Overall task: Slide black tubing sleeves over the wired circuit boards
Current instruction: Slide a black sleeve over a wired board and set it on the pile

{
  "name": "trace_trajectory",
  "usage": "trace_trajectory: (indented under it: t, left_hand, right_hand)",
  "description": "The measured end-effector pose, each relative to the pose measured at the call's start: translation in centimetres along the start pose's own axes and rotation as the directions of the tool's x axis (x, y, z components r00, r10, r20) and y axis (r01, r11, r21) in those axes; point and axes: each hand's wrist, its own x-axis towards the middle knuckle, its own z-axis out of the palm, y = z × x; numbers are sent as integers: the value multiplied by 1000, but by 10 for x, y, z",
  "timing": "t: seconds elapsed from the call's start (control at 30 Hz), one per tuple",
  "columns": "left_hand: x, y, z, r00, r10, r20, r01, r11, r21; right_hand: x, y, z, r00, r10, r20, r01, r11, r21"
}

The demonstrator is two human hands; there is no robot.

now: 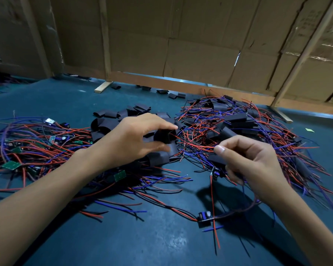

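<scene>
- Left hand (135, 137) reaches over the heap of loose black tubing sleeves (108, 124) at the middle of the counter (152, 240), thumb and forefinger curled round one black sleeve (164, 136) at the heap's near edge.
- Right hand (251, 160), at about 4 o'clock from the left one, has its fingers curled, pinching a black sleeve (217, 159) under the thumb; a small wired circuit board (216, 172) hangs just below that sleeve – whether the board is partly inside it I cannot tell.
- Red wire runs down from that board toward a second wired board (205, 217), which lies on the counter at 6 o'clock from the right hand, with red and blue leads spread round it.
- At 9 o'clock from the left hand lies a tangle of bare boards (10, 165) with red and blue wires, green faces showing.
- At 1 o'clock from the left hand sits a pile of sleeved boards (236, 120), black tubes amid wires.
- A few stray sleeves (172, 96) lie at 12 o'clock, near the cardboard wall (181, 45) – wooden battens (104, 41) hold it up.
</scene>
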Motion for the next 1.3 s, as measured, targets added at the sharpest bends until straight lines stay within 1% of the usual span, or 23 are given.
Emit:
trace_trajectory:
  t: [0.03, 0.1, 0.13, 0.17, 0.2, 0.23, 0.27, 0.3, 0.33, 0.37, 0.4, 0.47, 0.53, 0.6, 0.63, 0.73, 0.8, 0.87, 1.0, 1.1, 1.13, 1.23, 1.3]
  left_hand:
    - [0, 2, 2, 999, 40, 16, -41, 997, 63]
    - [0, 8, 8, 991, 125, 47, -131, 976, 176]
    - [1, 12, 12, 986, 157, 47, -163, 965, 205]
    - [1, 16, 16, 983, 180, 34, -184, 959, 215]
    - [2, 20, 20, 981, 191, 14, -190, 959, 209]
    - [3, 23, 23, 982, 187, -11, -181, 963, 198]
    - [3, 25, 24, 985, 170, -37, -160, 969, 188]
    - [4, 25, 24, 987, 149, -64, -134, 973, 185]
    - [4, 23, 21, 988, 128, -91, -108, 975, 193]
    - [4, 21, 19, 987, 110, -117, -84, 975, 208]
    - [4, 17, 15, 986, 97, -139, -64, 972, 228]
    - [2, 10, 9, 985, 94, -143, -51, 959, 278]
    - [2, 6, 6, 989, 118, -87, -85, 945, 315]
    - [2, 7, 6, 990, 137, -16, -125, 941, 316]
    - [2, 10, 9, 989, 147, 11, -143, 938, 315]
    - [1, 19, 18, 986, 158, 55, -168, 933, 319]
    - [1, 22, 22, 988, 148, 52, -157, 933, 324]
    - [1, 21, 23, 989, 144, 35, -148, 933, 329]
    - [0, 18, 26, 993, 121, 14, -120, 948, 295]
    - [-1, 16, 25, 992, 126, 23, -128, 968, 217]
    - [-1, 16, 24, 992, 126, 29, -130, 974, 186]
    - [-2, 16, 23, 993, 109, 47, -114, 985, 127]
    - [-1, 15, 24, 991, 120, 66, -128, 982, 140]
  right_hand:
    - [-1, 0, 3, 998, -62, -2, 62, 995, -81]
    - [-4, 0, 11, 983, -179, 34, 181, 948, -262]
    - [-4, 1, 16, 976, -210, 58, 218, 924, -314]
    - [-5, 2, 20, 975, -212, 69, 223, 920, -323]
    - [-5, 3, 26, 983, -175, 61, 186, 941, -284]
    - [-5, 2, 30, 995, -91, 41, 97, 977, -191]
    - [-3, 1, 32, 999, 34, 21, -32, 998, -61]
    - [-1, 0, 31, 985, 170, 24, -171, 982, 81]
    - [1, -1, 28, 955, 292, 54, -297, 932, 207]
    - [2, -2, 24, 918, 385, 101, -397, 870, 293]
    - [3, -4, 19, 884, 445, 146, -467, 819, 334]
    - [5, -4, 12, 851, 500, 161, -522, 767, 374]
    - [7, -1, 10, 864, 495, 91, -488, 780, 392]
    - [8, 2, 14, 903, 429, -7, -405, 857, 318]
    - [7, 2, 16, 924, 380, -31, -358, 893, 272]
    - [2, 3, 26, 973, 231, 0, -228, 960, 162]
    - [0, 2, 31, 991, 129, 18, -130, 988, 86]
    - [-3, 2, 32, 999, 36, 3, -36, 999, -22]
    - [-5, 10, 29, 994, -100, -40, 88, 971, -224]
    - [-5, 11, 27, 954, -301, -15, 267, 868, -419]
    - [-4, 12, 27, 939, -342, -15, 299, 839, -456]
    - [-5, 14, 26, 917, -398, -35, 328, 799, -504]
    - [-6, 15, 26, 907, -422, 7, 350, 743, -570]
